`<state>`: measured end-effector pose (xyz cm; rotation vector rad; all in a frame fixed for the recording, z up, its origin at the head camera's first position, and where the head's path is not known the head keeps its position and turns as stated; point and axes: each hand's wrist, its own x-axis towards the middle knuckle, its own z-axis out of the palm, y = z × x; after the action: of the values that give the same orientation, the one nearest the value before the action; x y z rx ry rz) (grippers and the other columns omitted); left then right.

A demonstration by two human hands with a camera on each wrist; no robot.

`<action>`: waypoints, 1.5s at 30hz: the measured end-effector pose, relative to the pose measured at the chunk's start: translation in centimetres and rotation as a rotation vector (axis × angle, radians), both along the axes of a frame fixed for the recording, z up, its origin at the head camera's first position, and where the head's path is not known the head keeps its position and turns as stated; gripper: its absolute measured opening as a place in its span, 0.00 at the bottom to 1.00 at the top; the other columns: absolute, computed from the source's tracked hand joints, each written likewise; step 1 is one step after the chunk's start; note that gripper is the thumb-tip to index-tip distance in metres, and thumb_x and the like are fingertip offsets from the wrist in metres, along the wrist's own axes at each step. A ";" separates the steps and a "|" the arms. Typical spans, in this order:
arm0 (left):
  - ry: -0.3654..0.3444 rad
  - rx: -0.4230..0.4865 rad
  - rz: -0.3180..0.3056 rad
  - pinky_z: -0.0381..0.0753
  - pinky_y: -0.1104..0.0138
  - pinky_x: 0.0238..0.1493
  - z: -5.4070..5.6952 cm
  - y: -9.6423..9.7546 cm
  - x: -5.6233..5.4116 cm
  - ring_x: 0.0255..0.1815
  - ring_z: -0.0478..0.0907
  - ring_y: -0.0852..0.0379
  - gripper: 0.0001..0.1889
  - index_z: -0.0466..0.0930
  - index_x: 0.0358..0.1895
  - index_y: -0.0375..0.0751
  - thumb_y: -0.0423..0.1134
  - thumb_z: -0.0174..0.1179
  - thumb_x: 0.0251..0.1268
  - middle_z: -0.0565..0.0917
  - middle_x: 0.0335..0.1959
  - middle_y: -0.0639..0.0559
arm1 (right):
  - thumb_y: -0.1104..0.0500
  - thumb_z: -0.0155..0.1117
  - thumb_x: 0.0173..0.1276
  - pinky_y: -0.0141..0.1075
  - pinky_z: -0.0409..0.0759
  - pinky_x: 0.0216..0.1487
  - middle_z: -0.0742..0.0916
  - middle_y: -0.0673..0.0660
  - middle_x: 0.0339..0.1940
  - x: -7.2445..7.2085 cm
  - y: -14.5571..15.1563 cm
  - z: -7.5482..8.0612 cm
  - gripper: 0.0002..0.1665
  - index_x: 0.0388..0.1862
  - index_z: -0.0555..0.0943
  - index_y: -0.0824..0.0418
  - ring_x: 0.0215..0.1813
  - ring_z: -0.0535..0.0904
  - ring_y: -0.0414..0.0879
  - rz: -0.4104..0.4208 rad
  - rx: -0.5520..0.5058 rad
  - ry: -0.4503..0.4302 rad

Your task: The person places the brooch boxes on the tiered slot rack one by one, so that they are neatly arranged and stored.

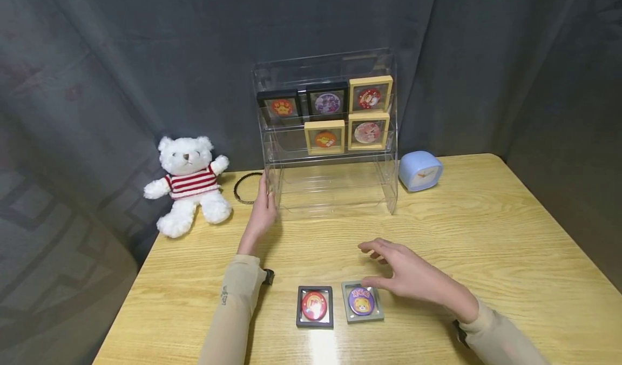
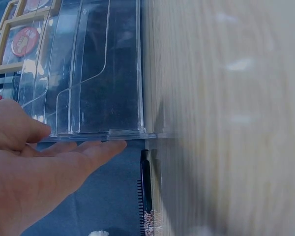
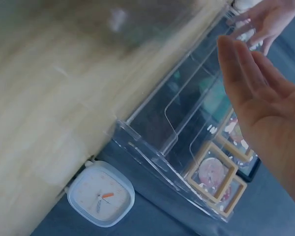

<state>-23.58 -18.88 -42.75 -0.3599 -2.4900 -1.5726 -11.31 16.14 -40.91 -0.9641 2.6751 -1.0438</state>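
A clear acrylic tiered display rack stands at the back of the table. My left hand rests against its left side, the fingers stretched along the outer face of the panel. Relaxed and holding nothing, my right hand hovers above the table, its thumb over the upper edge of a grey-framed purple bear badge. Left of that lies a dark-framed red badge. On the rack's upper tiers are two black-framed badges and several light-wood-framed ones.
A white teddy bear in a striped sweater sits at the back left. A dark hair band or comb-like hoop lies between it and the rack. Right of the rack stands a blue clock. Dark curtains hang behind the table.
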 end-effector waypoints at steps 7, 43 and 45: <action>0.023 -0.016 0.013 0.54 0.41 0.83 -0.1 0.2 0.1 0.82 0.55 0.28 0.36 0.35 0.89 0.44 0.26 0.34 0.86 0.48 0.87 0.30 | 0.37 0.81 0.62 0.54 0.86 0.61 0.85 0.59 0.60 1.1 0.2 -1.1 0.49 0.69 0.78 0.69 0.59 0.84 0.55 0.068 0.068 0.030; -0.048 -0.017 0.020 0.54 0.46 0.84 0.3 0.2 0.0 0.85 0.51 0.35 0.36 0.32 0.89 0.45 0.26 0.35 0.87 0.44 0.89 0.37 | 0.66 0.85 0.57 0.37 0.87 0.45 0.80 0.46 0.45 2.1 0.2 -1.1 0.31 0.51 0.73 0.58 0.46 0.80 0.40 0.046 -0.023 0.118; -0.050 -0.016 0.019 0.56 0.46 0.84 0.3 0.2 0.0 0.85 0.51 0.35 0.36 0.32 0.90 0.46 0.26 0.34 0.87 0.44 0.89 0.38 | 0.68 0.83 0.58 0.34 0.86 0.40 0.79 0.46 0.42 1.9 0.2 -1.0 0.28 0.48 0.74 0.58 0.42 0.78 0.39 0.038 -0.056 0.162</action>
<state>-23.57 -18.65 -42.42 -0.3015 -2.5367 -1.5735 -9.41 16.33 -41.88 -1.1516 2.7557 -1.0830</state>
